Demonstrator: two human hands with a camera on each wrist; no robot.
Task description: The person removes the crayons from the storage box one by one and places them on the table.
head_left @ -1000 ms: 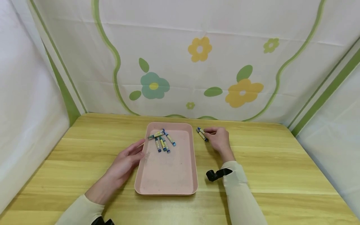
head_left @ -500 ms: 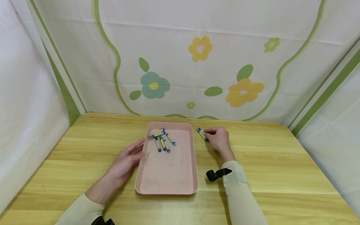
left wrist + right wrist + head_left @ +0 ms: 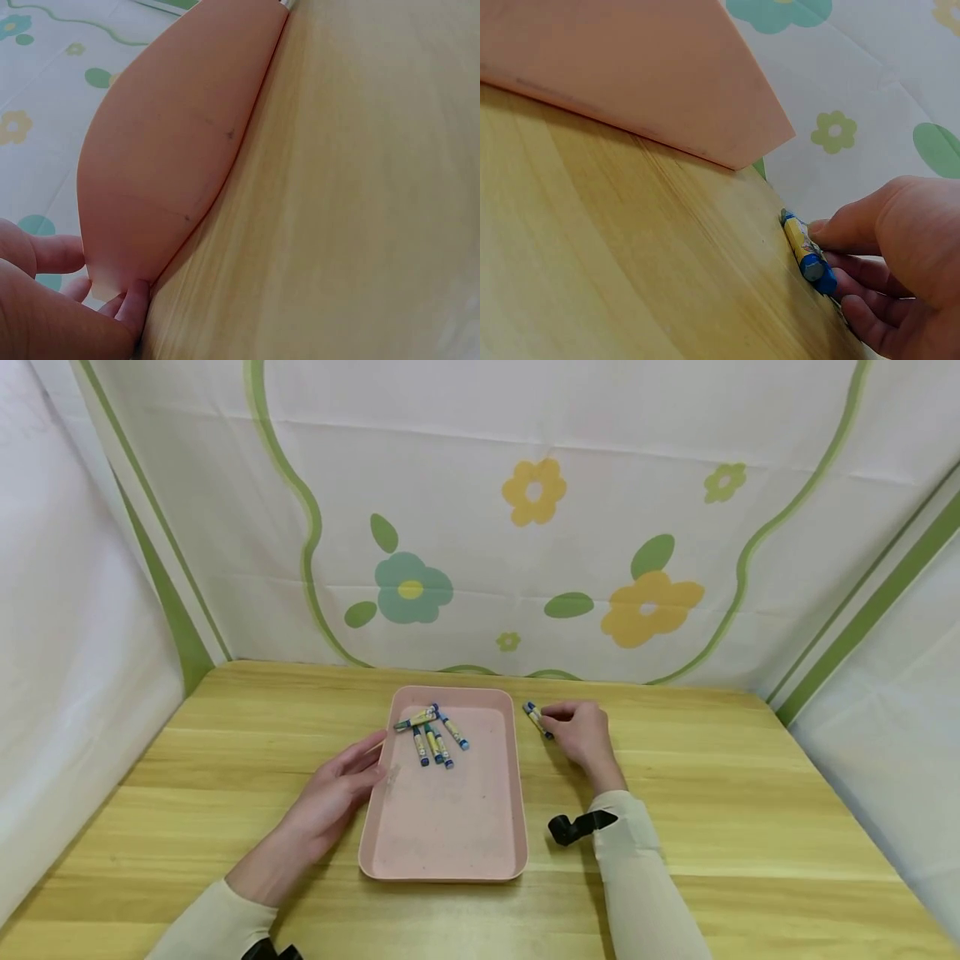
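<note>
A pink rectangular tray (image 3: 450, 827) lies on the table, with several crayons (image 3: 433, 742) in paper wrappers, ends blue or green, loosely piled at its far left part. At the tray's left side my left hand (image 3: 333, 793) holds the rim, thumb at the top edge and fingers against the outer wall. Right of the tray, two crayons (image 3: 536, 718) lie side by side on the wood. My right hand (image 3: 583, 733) pinches them, its thumb (image 3: 847, 229) on the upper crayon (image 3: 802, 244) and other fingers along the far side. Part of the lower crayon is hidden.
The wooden table (image 3: 720, 827) runs back to a white curtain (image 3: 465, 435) printed with flowers. White cloth (image 3: 67, 610) hangs along the left side, and more at the right. A black wrist strap (image 3: 581, 825) is on my right sleeve.
My right hand and the two crayons have shifted very slightly left. My left hand and the tray stay where they were.
</note>
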